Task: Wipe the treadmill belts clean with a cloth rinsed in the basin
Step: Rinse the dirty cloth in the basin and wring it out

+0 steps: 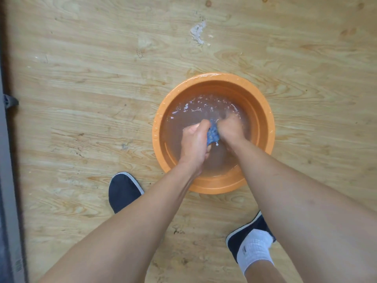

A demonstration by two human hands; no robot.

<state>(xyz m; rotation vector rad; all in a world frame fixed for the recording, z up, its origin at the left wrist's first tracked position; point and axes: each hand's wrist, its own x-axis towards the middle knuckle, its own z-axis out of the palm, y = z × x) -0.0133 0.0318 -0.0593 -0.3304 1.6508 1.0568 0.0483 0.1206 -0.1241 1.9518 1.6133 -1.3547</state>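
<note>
Over basin (157,127), 3 o'clock of frame centre: left hand (194,142) and right hand (231,129), both grips closed round blue cloth (212,134) above murky water. Rinsing stage; belt wiping left, treadmill unseen.

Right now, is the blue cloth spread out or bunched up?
Bunched up: the blue cloth is a crumpled wad gripped between the left hand and right hand, inside the orange basin.

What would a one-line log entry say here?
stage: rinse | left hand grips blue cloth | right hand grips it | orange basin of water on wooden floor
</note>
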